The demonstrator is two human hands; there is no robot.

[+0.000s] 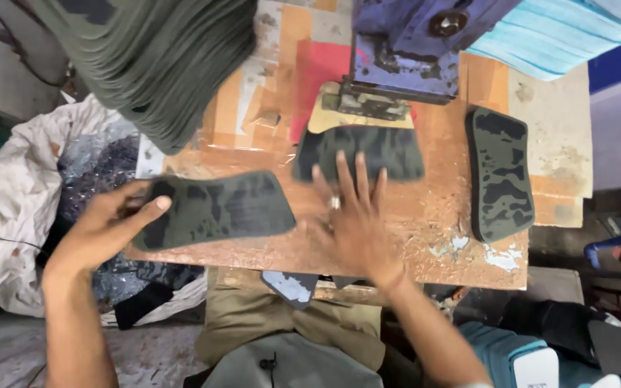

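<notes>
While left hand (106, 226) is pinching a camouflage piece (217, 208), right hand (350, 215), fingers (344, 172) spread, is pressing another piece (359, 152) flat; next calls for aligning under the press (411, 50)

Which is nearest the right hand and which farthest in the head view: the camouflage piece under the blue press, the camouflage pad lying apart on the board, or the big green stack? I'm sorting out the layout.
1. Camouflage piece under the blue press: just beyond the right hand, at its fingers.
2. Camouflage pad: to the right, on the board.
3. Green stack: far, upper left.
</notes>
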